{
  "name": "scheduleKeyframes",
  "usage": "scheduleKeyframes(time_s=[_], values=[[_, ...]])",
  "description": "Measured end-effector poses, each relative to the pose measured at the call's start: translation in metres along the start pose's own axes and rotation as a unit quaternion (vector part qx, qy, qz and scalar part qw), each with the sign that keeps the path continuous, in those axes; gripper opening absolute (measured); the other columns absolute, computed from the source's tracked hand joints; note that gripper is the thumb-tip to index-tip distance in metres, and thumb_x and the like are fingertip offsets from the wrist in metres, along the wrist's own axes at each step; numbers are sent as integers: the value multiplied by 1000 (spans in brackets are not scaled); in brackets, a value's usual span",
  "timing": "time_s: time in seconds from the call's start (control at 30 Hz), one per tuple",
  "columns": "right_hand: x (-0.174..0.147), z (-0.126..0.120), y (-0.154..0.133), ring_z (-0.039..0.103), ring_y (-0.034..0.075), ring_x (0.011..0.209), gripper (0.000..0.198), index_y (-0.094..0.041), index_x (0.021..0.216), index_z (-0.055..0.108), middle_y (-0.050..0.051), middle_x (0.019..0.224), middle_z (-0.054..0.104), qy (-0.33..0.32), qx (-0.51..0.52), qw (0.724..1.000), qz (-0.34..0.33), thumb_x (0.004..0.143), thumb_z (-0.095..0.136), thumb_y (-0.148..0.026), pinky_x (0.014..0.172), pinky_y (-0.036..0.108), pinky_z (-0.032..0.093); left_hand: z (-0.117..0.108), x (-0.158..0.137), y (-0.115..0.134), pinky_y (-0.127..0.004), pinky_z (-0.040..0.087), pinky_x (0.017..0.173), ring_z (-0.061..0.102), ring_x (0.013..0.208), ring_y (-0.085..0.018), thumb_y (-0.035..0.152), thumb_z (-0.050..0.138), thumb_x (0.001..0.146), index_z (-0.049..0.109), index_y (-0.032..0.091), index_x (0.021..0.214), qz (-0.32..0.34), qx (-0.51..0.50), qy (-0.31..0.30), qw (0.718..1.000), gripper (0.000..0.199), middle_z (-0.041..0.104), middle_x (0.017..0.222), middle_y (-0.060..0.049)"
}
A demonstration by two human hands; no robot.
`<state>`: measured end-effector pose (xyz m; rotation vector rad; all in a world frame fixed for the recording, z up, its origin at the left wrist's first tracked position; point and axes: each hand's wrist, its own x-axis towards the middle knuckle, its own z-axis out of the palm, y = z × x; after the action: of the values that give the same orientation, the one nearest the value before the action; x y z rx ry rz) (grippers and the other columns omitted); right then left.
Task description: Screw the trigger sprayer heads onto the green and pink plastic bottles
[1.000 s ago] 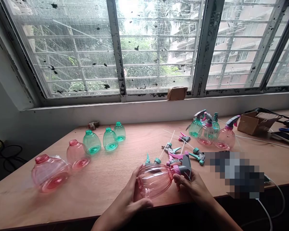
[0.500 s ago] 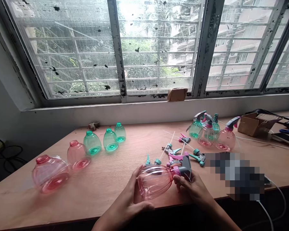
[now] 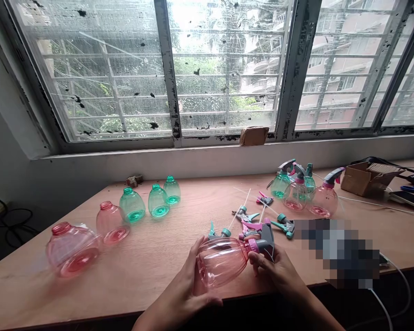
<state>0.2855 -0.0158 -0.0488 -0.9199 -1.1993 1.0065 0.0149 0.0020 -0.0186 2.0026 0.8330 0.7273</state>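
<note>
Pink spray bottle held sideways at bench near edge. Left hand cups base, seemingly for support; right hand grips around pink collar, likely steadying. Loose trigger sprayers just beyond; open bottles left, fitted bottles far right, apparently sorted.

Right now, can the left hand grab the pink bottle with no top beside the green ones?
Probably not: the left hand is cupping the base of a pink spray bottle. If freed, maybe: nothing seems to stand between it and the uncapped pink bottle.
</note>
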Motion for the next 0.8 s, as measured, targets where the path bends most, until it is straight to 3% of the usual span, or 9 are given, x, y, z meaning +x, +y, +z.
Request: scheduleKeyframes(time_s=[0.1,0.2,0.27,0.43,0.57,0.63,0.8], values=[[0,0,-1,54,11,50,32,-17,94,72,-2,71,61,0,2,1000,2,80,80,-45,50,26,48,-3,1,1,-52,8,127,15,155,-32,53,65,92,6,33,159,-6,-60,-12,998,92,16,170,-8],[0,1,-2,54,12,51,32,-17,95,72,-2,71,62,-5,3,1000,5,80,80,-45,50,26,48,-6,1,4,-52,14,126,20,154,-30,55,44,102,10,31,158,-20,-96,-13,995,70,17,169,-9],[0,0,-2,54,12,51,34,-17,96,72,-2,69,61,-3,-1,1000,9,80,80,-46,50,26,48,-6,2,6,-51,15,126,18,155,-29,51,47,102,12,33,158,-33,-85,-8,996,68,16,170,-7],[0,-1,0,54,12,50,33,-17,87,70,-3,66,61,10,-14,1000,12,80,79,-48,51,27,46,-2,2,8,-49,11,128,16,155,-30,34,74,89,9,33,158,-16,-44,-8,999,94,20,169,-7],[-1,-1,0,55,13,50,33,-17,88,69,-2,67,61,3,-15,1000,12,80,79,-48,52,28,46,-1,1,8,-47,9,128,17,155,-30,30,79,84,12,31,159,-13,-43,-4,999,100,21,169,-7],[-1,0,-1,55,13,50,34,-17,87,69,-2,68,61,3,-13,1000,14,80,79,-48,51,28,47,-2,1,8,-48,7,128,14,156,-30,38,75,87,12,30,159,-18,-66,-13,998,97,18,170,-7],[0,1,-4,55,13,50,33,-17,85,69,-2,68,61,0,-9,1000,12,80,79,-47,51,29,47,-8,1,8,-50,10,128,13,156,-30,55,46,101,19,28,159,-55,-91,-11,994,70,17,170,-5]])
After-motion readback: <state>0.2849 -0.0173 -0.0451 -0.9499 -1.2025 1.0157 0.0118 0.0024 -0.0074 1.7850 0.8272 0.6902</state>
